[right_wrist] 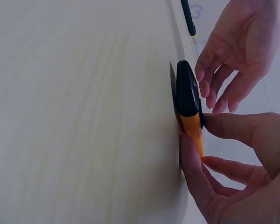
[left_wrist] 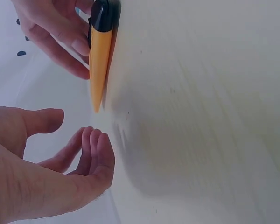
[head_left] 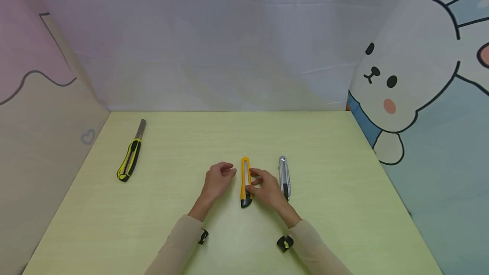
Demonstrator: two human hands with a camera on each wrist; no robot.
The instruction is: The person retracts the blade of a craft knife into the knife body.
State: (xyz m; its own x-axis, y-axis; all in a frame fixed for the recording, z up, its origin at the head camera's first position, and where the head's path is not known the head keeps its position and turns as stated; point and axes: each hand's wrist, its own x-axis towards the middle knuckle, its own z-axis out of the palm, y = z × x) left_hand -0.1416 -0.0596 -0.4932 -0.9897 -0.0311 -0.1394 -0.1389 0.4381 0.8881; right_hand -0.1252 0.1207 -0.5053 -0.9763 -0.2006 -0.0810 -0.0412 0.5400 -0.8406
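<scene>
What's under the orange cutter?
The table lies below the orange cutter, which the right hand pinches. The patch directly beneath is covered, so anything there cannot be seen.

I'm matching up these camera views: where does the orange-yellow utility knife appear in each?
Head: orange-yellow utility knife just below centre, black end nearest the viewer.
Left wrist: the knife upper left of centre, black end up.
Right wrist: the knife right of centre, black end up.
Shared landmark: right hand, fingers on it.
</scene>
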